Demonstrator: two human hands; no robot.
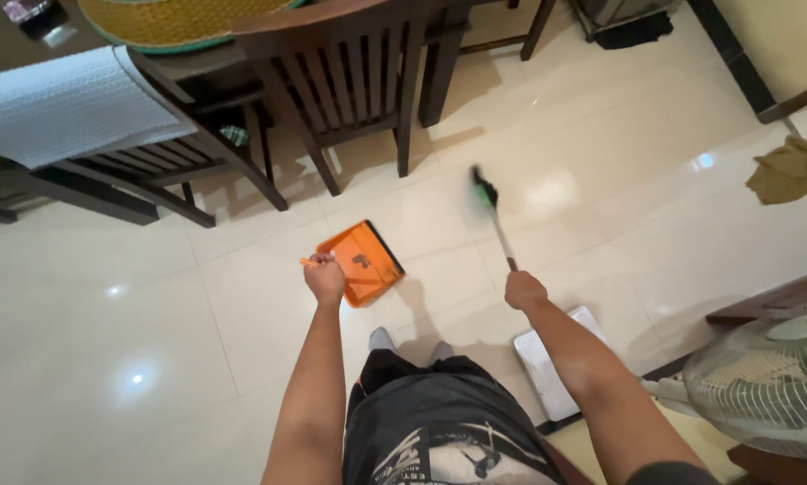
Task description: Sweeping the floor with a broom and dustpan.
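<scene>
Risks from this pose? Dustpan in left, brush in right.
1. The orange dustpan already carries dark debris; the left hand holds it off the floor, so a tilt could spill it.
2. The brush in the right hand is blurred mid-swing and could scatter dust or knock the chair leg.

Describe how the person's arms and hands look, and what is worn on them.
Both forearms are bare: no gloves, watch or rings show on the left hand or the right hand. A dark sleeve edge shows on the right upper arm. The fingers are curled.
</scene>
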